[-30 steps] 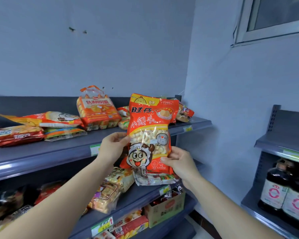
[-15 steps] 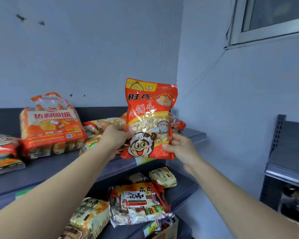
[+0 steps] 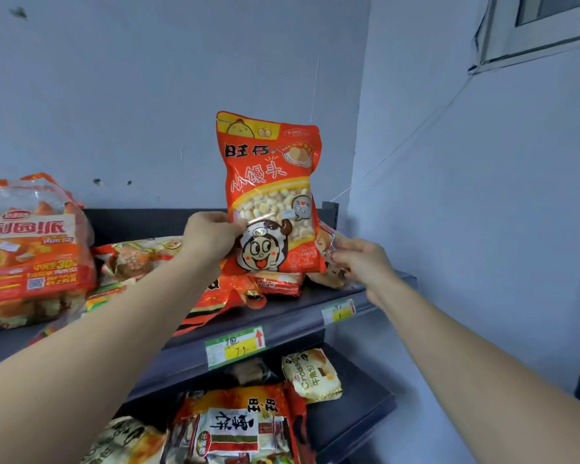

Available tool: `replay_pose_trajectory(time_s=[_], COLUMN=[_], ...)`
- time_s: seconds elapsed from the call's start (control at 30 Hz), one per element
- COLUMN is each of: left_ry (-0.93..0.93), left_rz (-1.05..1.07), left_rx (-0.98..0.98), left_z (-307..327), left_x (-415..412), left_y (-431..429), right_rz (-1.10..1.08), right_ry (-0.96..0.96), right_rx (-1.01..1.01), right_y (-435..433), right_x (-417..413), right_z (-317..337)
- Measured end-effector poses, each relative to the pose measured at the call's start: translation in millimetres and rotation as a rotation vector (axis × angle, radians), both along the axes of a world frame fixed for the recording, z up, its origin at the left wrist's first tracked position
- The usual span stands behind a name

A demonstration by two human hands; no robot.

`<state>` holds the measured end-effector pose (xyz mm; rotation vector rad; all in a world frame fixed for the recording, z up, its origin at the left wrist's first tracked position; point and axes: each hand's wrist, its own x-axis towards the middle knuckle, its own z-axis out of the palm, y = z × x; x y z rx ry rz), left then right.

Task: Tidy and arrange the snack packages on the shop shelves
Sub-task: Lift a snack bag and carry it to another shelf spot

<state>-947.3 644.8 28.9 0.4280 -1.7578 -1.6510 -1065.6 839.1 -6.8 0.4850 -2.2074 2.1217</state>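
Note:
An orange-red snack bag [image 3: 268, 182] with a cartoon face and a clear window of small round biscuits stands upright over the right end of the top shelf [image 3: 298, 319]. My left hand [image 3: 208, 239] grips its lower left edge. My right hand [image 3: 362, 262] is off the bag, just to its right, and pinches the clear wrapper of a small packet [image 3: 327, 237] lying on the shelf behind the bag. Flat red packets [image 3: 238, 293] lie under and in front of the bag.
A large orange pack of cakes [image 3: 31, 256] stands at the left of the top shelf, with loose packets [image 3: 141, 256] beside it. The lower shelf [image 3: 359, 406] holds a croissant packet [image 3: 312, 376] and a red-and-white bag [image 3: 235, 426]. The wall corner lies right of the shelves.
The bag has gone up and back over the top shelf. My right hand has let go of it and moved to the small packet on its right; my left hand still holds it.

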Motion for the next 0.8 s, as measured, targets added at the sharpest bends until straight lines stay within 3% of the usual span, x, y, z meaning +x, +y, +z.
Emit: replay_pose_trajectory(time_s=[0.13,0.27,0.47,0.67,0.8], left_ry=[0.004,-0.010,-0.038,-0.036,-0.062], left_rz=[0.050,0.093,0.127,0.100,0.072], left_rx=[0.005,0.034,0.059,0.110,0.113], left_z=[-2,-6,-11,-11,-14], left_x=[-32,-53,-78,-93,-105], left_y=[10,18,19,28,39], right_rz=[0.022,0.207,0.037,-0.182,-0.274], right_ry=[0.058,0.022,0.260,0.299,0.199], right_rx=[0.226,0.422,0.690,0.574,0.337], right_y=[2,-2,-11,-7,-8], right_x=[-54,-90,-124,-145,-160], right_z=[-15,-31,-45,-41,-34])
